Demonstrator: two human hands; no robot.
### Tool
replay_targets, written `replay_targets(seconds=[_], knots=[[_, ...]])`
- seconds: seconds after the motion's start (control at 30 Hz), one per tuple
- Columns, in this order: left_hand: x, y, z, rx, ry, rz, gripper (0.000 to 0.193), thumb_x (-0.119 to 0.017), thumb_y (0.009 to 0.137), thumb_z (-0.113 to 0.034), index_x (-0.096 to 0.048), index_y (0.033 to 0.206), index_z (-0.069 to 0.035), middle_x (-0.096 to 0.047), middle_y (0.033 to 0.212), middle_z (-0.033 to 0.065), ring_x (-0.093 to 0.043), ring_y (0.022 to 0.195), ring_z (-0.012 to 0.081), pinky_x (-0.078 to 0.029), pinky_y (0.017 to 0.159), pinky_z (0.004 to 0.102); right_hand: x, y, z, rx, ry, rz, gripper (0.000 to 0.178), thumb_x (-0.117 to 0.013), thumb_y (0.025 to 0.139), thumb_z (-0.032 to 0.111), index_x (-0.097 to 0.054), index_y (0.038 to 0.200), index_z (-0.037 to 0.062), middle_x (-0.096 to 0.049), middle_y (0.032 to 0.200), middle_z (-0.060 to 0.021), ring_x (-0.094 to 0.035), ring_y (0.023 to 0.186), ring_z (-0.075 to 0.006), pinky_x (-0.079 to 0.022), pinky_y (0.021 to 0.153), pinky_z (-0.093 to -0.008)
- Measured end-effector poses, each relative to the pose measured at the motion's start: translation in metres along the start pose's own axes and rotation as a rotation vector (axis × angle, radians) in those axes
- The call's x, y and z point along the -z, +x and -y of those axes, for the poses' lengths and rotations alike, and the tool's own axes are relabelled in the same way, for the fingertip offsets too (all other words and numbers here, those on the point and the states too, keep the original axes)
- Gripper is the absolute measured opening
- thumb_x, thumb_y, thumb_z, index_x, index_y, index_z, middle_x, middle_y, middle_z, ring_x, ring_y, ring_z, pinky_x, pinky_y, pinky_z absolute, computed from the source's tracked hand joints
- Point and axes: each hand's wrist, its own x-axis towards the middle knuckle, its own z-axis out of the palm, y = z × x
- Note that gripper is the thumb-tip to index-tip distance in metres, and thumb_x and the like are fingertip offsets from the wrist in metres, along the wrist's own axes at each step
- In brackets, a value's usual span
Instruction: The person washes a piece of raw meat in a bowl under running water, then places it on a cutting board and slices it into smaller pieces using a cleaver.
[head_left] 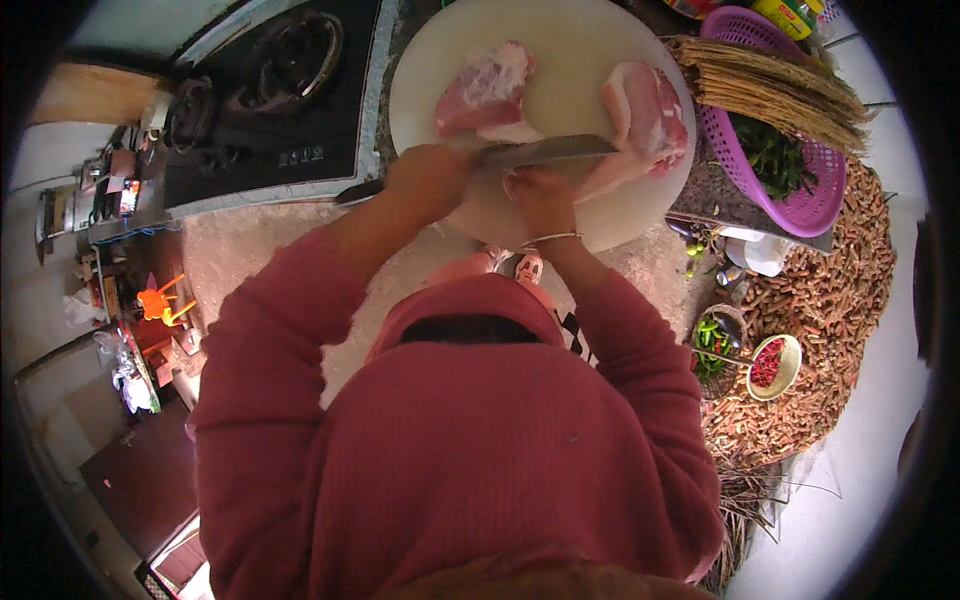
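Note:
My left hand (432, 180) is closed round the handle of a broad knife (560, 150), whose blade points right across a round white cutting board (560, 30). The dark end of the handle sticks out left past my wrist. Just below the blade, my right hand (545, 195) has its fingers curled close to the board, a bracelet on its wrist. What those fingers grip is hard to make out. Beside it on the right lies a thick piece of raw meat (645, 115) with a pale skin side. Another raw piece of meat (487, 90) rests flat beyond the knife.
A black gas stove (270, 130) stands at left. On the right are a purple basket (825, 195) with green leaves, a straw brush (770, 85), a bowl of red chillies (790, 375), green peppers (712, 340) and a spread of brown pieces (810, 300). An orange stool (160, 300) stands far left.

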Motion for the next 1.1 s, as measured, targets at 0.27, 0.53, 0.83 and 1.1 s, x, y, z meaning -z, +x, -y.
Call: replay_targets(seconds=[0.27,0.53,0.83,1.1], knots=[[0.018,0.017,-0.002,-0.036,-0.338,-0.177,0.023,-0.055,0.07,-0.014,-0.057,0.091,-0.007,-0.058,0.069,0.0125,-0.056,0.063,0.0247,-0.044,0.059,0.0346,0.038,-0.009,-0.009,-0.751,0.565,-0.048,0.017,-0.056,0.072,0.015,-0.059,0.081,0.0013,-0.055,0.062,-0.0082,-0.052,0.051,-0.0171,-0.041,0.048,-0.0276],[0.016,0.009,0.03,0.388,-1.026,0.048,0.016,-0.058,0.071,-0.015,-0.054,0.071,0.001,-0.048,0.054,0.004,-0.043,0.041,0.0096,-0.035,0.037,0.0246,0.066,0.004,-0.021,-0.835,0.648,0.29,0.022,-0.057,0.069,0.013,-0.056,0.086,-0.0011,-0.051,0.062,-0.0048,-0.049,0.052,-0.014,-0.04,0.049,-0.0245],[0.021,-0.03,0.043,0.298,-1.083,-0.125,0.019,-0.054,0.074,-0.018,-0.053,0.076,0.001,-0.049,0.054,0.0031,-0.042,0.043,0.0078,-0.035,0.038,0.0235,0.033,0.053,-0.025,-0.062,-0.319,0.085,0.019,-0.06,0.059,0.017,-0.06,0.072,0.0031,-0.053,0.09,-0.0174,-0.051,0.081,-0.0311,-0.043,0.066,-0.0376],[0.01,-0.04,0.054,0.248,-0.936,-0.144,0.024,-0.05,0.073,-0.021,-0.054,0.082,0.002,-0.055,0.068,0.0196,-0.054,0.065,0.0333,-0.041,0.058,0.0365,0.02,0.049,-0.032,-0.653,0.366,0.104,0.009,-0.055,0.068,0.013,-0.057,0.07,0.0047,-0.053,0.078,-0.0148,-0.053,0.07,-0.0255,-0.042,0.061,-0.033]])
